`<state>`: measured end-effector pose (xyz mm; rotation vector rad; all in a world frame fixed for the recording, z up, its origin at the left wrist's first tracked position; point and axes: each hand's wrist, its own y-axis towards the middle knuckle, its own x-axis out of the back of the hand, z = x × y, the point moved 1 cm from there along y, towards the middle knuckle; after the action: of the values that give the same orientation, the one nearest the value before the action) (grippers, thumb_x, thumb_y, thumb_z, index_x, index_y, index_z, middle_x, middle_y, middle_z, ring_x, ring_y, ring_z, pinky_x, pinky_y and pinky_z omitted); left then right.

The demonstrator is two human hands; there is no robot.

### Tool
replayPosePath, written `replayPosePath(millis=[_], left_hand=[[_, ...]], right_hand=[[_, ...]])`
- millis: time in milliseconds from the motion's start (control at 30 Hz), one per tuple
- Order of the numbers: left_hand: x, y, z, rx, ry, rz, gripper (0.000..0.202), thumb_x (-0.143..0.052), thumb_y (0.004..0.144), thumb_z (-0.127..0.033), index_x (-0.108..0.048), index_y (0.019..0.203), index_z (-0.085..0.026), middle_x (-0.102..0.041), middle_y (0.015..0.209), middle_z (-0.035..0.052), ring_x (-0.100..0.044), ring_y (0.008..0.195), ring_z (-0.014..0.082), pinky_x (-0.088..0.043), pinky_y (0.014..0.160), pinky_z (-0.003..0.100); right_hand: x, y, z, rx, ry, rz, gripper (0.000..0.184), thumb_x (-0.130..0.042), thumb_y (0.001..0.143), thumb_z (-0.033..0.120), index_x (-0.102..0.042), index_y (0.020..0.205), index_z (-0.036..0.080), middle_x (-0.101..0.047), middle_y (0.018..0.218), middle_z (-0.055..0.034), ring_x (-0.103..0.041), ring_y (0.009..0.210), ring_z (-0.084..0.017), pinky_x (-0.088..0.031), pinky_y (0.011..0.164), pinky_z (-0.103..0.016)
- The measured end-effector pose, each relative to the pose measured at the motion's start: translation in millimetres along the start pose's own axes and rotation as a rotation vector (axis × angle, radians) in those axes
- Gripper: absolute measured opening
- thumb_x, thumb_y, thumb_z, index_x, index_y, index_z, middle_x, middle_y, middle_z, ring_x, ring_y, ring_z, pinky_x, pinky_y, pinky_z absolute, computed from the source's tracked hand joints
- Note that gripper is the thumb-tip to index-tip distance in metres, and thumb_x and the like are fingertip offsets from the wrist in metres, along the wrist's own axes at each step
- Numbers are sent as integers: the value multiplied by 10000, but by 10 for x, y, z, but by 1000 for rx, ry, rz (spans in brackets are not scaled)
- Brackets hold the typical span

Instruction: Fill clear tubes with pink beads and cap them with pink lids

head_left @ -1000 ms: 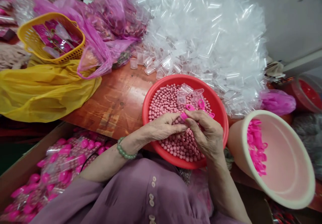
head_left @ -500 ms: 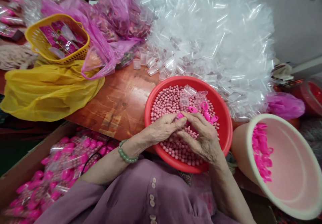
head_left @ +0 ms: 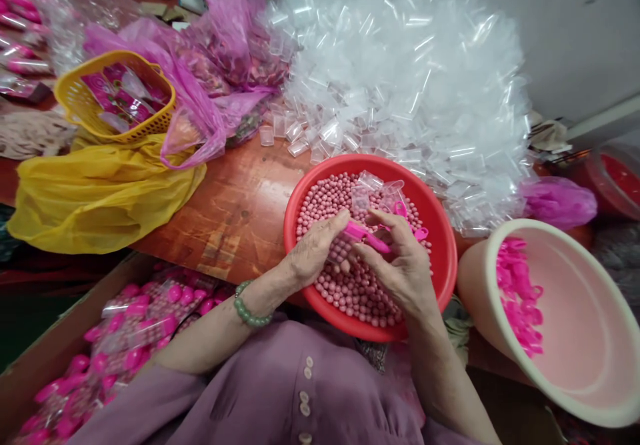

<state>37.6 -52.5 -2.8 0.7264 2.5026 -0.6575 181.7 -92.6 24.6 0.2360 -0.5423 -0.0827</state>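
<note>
grey wall [head_left: 565, 25] stood behind a worn brown tabletop [head_left: 240, 198], where a great heap of clear tubes [head_left: 400, 85], empty by the look of them, rose beyond a red basin [head_left: 440, 231]. the basin held loose pink beads [head_left: 320, 198], with a few clear containers [head_left: 361, 198] and some bright pink caps [head_left: 420, 233] lying on top. over the beads, the left hand [head_left: 313, 251] was closed around a bead-filled tube [head_left: 340, 248], whose pink top [head_left: 354, 231] pointed toward the right hand [head_left: 407, 268]. that right hand was half curled, thumb and fingers parted around the pink end; whether they pressed on it could not be told. this piece seemed close to finished: the beads were inside and the top sat at the mouth, though how firmly it was seated did not show. in a cardboard box [head_left: 60, 328] at the lower left lay many filled and capped tubes [head_left: 150, 328], which seemed to be the work already done. far more looked left: the heap was large, the basin was well stocked with beads, and a cream tub [head_left: 575, 338] at the right held a cluster of pink pieces [head_left: 517, 298].
</note>
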Motion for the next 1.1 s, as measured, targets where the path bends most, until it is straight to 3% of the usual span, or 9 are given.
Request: replayPosePath(millis=[100, 200, 300, 400, 567, 733, 867, 967, 1100], left_hand=[[-6, -3, -9, -11, -10, 25, 536, -512, 845, -643, -652, 764, -132, -643, 618, 27, -549, 478, 90, -434, 476, 211], [-17, -10, -16, 17, 17, 90, 510, -571, 812, -647, -625, 785, -141, -636, 641, 11, -558, 502, 85, -449, 510, 209], [-14, -13, -10, 25, 50, 129, 550, -581, 784, -693, -617, 816, -145, -628, 651, 3, -557, 513, 82, -434, 509, 201], [16, -2, 27, 14, 32, 129, 610, -532, 791, -736, -642, 801, -135, -632, 661, 17, -563, 553, 92, -455, 553, 222], [74, 21, 100, 13, -80, 110, 560, -553, 820, -683, -705, 932, -155, -675, 724, 33, -591, 632, 128, -492, 628, 260], [45, 27, 68, 69, -187, 89, 701, -432, 822, -767, -704, 973, -139, -685, 708, 57, -614, 592, 131, -488, 571, 251], [2, 41, 28, 60, -231, 139, 746, -397, 818, -789, -709, 1026, -143, -730, 799, 100, -695, 815, 221, -538, 684, 309], [-13, 55, 32, 19, -257, 171, 707, -418, 840, -754, -707, 1058, -147, -747, 891, 116, -685, 974, 252, -545, 817, 361], [8, 67, 68, 1, -220, 156, 695, -427, 842, -748, -712, 1026, -141, -750, 894, 112, -679, 1001, 252, -546, 849, 371]], right_hand=[[86, -31, -69, -238, 285, -87, 349, -783, 742, 326, -633, 1045, 239, -673, 964, -26, -660, 786, -149, -589, 685, -294], [158, -25, -79, -289, 374, -137, 280, -815, 709, 305, -670, 938, 235, -661, 781, 22, -624, 635, -114, -573, 621, -264], [200, 35, -24, -145, 207, -109, 265, -775, 767, 296, -709, 1020, 252, -713, 845, -2, -666, 739, -157, -588, 726, -329], [203, 105, 73, 102, -97, 31, 294, -670, 869, 283, -678, 1160, 245, -726, 1045, -56, -681, 929, -206, -565, 871, -392], [104, 115, 185, 329, -485, 301, 673, -661, 850, 463, -431, 1407, 164, -618, 1270, -174, -596, 1152, -309, -520, 947, -479], [-47, 77, 147, 395, -710, 241, 807, -643, 825, 544, -350, 1417, 81, -572, 1305, -251, -563, 1169, -380, -471, 967, -551], [-104, 79, 127, 449, -793, 199, 791, -597, 851, 516, -313, 1433, 62, -600, 1260, -249, -596, 1077, -365, -467, 936, -540], [-111, 99, 117, 511, -824, 203, 773, -558, 861, 491, -314, 1428, 26, -641, 1138, -241, -615, 976, -344, -491, 846, -486], [-117, 131, 92, 609, -837, 157, 702, -544, 853, 495, -412, 1349, 16, -666, 905, -179, -618, 800, -292, -492, 732, -409]])
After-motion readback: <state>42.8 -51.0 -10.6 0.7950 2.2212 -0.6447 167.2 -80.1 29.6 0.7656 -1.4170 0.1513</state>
